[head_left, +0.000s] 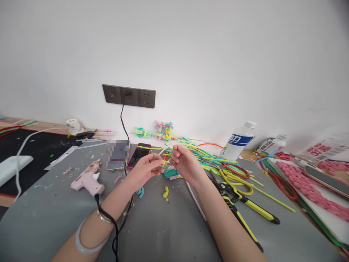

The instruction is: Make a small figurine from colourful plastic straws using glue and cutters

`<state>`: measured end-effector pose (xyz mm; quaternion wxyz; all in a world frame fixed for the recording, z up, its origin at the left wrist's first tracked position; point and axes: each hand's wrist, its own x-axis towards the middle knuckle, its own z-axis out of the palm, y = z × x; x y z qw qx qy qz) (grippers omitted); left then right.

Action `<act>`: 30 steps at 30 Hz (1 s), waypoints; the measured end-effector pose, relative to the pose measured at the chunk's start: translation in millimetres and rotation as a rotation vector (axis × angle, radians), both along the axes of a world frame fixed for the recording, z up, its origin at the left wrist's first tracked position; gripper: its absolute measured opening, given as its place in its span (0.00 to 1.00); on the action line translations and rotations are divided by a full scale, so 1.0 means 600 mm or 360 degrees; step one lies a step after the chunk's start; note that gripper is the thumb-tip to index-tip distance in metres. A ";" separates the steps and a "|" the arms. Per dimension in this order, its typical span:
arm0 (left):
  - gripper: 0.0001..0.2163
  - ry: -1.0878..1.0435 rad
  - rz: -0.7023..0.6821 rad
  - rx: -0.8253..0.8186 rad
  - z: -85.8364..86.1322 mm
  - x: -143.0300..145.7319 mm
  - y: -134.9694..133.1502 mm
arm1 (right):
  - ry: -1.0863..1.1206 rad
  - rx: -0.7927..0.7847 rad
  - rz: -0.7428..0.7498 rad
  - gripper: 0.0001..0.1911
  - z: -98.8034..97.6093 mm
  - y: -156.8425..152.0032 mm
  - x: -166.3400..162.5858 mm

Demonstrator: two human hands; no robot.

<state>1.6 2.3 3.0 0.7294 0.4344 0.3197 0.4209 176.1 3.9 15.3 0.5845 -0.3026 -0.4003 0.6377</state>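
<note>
Forearms [222, 214] converge; left hand [147, 168] pinching, right hand [187, 163] curled.

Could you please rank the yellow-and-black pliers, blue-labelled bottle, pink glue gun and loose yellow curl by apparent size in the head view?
1. Pliers
2. Bottle and glue gun: too alike to rank
3. Yellow curl

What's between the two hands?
Head view: a small yellow piece, at the fingertips of the left hand, short of the right hand; strips lie behind.
</note>
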 end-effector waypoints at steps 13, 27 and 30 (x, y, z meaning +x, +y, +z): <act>0.08 0.0567 -0.0281 0.0500 -0.004 -0.005 -0.003 | 0.0138 -0.0080 -0.0068 0.14 0.000 0.006 0.006; 0.09 0.1376 -0.0493 0.1044 -0.016 -0.017 0.008 | 0.0191 0.0026 -0.0423 0.12 -0.004 0.012 0.010; 0.08 0.1370 -0.0573 0.1092 -0.015 -0.018 0.006 | 0.0216 0.0022 -0.0440 0.12 -0.003 0.012 0.009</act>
